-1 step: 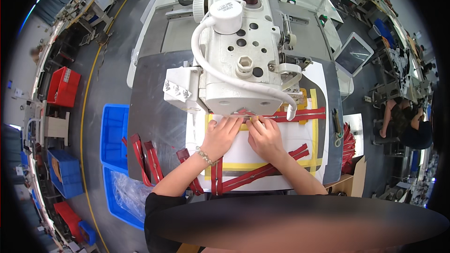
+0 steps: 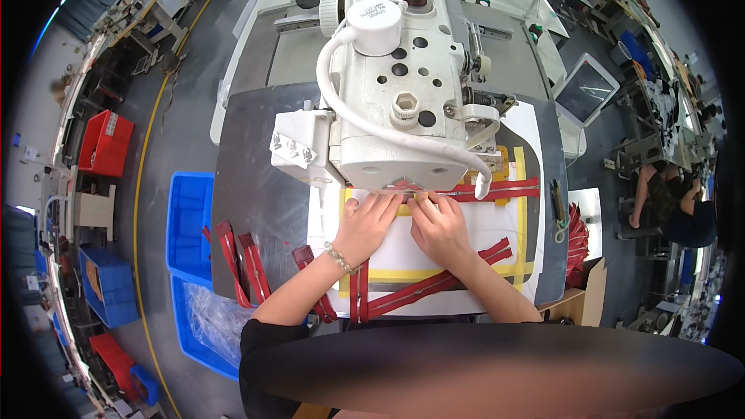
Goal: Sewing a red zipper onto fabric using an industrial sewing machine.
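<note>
A red zipper [image 2: 508,189] lies across the white work plate, and its left end runs in beneath the head of a white sewing machine [image 2: 403,157]. Right at that end, the fingertips of my left hand [image 2: 365,230] are pressed together on the zipper, with the thumb partly apart. Close beside it, my right hand [image 2: 439,231] pinches the zipper's near edge with bent fingers. The machine head partly hides the fingertips and what lies under the needle. Below my forearms, another red zipper [image 2: 415,292] lies folded along the front of the white plate [image 2: 481,229] with yellow tape borders.
More red zippers [image 2: 254,268] hang at the table's left edge, above blue bins [image 2: 190,221]. Thread snips [image 2: 558,209] lie at the right, near a red zipper bundle [image 2: 576,244] and a cardboard box [image 2: 594,295]. A screen [image 2: 587,89] stands far right; another person [image 2: 671,202] sits beyond.
</note>
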The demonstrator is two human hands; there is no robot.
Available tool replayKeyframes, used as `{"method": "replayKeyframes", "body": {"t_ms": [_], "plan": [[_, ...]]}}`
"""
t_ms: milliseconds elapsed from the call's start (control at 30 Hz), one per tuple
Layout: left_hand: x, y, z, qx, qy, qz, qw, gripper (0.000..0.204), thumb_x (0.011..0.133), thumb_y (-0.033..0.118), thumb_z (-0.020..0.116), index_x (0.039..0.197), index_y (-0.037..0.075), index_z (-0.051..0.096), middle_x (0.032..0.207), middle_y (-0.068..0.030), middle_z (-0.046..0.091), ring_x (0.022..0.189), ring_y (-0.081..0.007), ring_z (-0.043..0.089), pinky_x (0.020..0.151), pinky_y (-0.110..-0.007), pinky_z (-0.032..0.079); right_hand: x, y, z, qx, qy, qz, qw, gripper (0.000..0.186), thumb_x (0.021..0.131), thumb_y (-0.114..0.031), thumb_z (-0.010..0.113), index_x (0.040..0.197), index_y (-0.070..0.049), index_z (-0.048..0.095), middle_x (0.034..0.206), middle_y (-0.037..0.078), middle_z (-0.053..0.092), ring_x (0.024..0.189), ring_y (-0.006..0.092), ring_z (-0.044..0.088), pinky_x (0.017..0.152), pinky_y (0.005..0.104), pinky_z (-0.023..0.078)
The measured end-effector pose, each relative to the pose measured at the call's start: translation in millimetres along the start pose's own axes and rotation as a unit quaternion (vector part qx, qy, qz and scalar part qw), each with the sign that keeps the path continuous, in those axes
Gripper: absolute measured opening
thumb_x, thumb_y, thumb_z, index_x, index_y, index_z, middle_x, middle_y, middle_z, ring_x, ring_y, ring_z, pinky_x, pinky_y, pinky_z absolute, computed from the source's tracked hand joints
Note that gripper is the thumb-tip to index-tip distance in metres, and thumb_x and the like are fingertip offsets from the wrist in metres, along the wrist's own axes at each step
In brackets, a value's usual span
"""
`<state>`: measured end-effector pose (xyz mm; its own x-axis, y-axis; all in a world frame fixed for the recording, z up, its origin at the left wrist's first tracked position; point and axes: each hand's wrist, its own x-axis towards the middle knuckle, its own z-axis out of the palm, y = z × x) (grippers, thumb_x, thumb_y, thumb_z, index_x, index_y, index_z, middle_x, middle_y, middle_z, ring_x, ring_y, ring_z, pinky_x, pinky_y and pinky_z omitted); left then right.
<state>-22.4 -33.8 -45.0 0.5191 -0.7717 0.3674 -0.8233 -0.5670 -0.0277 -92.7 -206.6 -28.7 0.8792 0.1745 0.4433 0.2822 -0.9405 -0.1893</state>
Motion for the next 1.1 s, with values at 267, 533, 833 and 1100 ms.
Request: {"method": "replayKeyframes", "body": {"t_ms": [267,533,833,1100], "plan": [[1.8,7.9,-0.5,0.026,0.017,-0.016,0.999,0.036,0.083,0.023,0.054,0.117,0.014,0.059,0.11,0.0058,0.058,0.103,-0.0072,0.051,0.08,-0.033,0.029,-1.5,0.6,2.2,0.003,-0.003,0.005,1.0,0.037,0.069,-0.008,0.065,0.105,0.0,0.062,0.106,0.011,0.06,0.098,0.0274,0.057,0.085,0.038,0.046],[7.6,12.9,-5.8,0.11,-0.014,0.009,0.994,0.036,0.083,0.024,0.053,0.118,0.016,0.06,0.103,0.0057,0.057,0.1,-0.0084,0.052,0.08,-0.032,0.031,-1.6,-1.9,0.3,-0.011,-0.015,0.001,1.0,0.04,0.068,-0.009,0.065,0.107,0.0,0.062,0.106,0.011,0.058,0.099,0.0276,0.056,0.086,0.0373,0.045],[1.5,15.5,2.9,0.051,0.018,-0.028,0.998,0.036,0.082,0.021,0.053,0.115,0.01,0.06,0.11,0.0038,0.058,0.103,-0.0084,0.052,0.071,-0.028,0.034,-4.2,-0.4,3.7,-0.007,-0.002,0.006,1.0,0.039,0.069,-0.01,0.065,0.107,-0.001,0.063,0.107,0.01,0.059,0.1,0.0268,0.056,0.086,0.0373,0.044],[-2.7,17.3,6.9,0.089,0.029,-0.041,0.995,0.039,0.083,0.031,0.061,0.12,0.017,0.06,0.117,0.0075,0.057,0.108,-0.0086,0.049,0.089,-0.035,0.024,-4.7,0.3,5.3,-0.022,0.005,0.006,1.0,0.037,0.07,-0.011,0.065,0.106,-0.002,0.063,0.108,0.009,0.059,0.101,0.0254,0.056,0.091,0.0416,0.041]]}}
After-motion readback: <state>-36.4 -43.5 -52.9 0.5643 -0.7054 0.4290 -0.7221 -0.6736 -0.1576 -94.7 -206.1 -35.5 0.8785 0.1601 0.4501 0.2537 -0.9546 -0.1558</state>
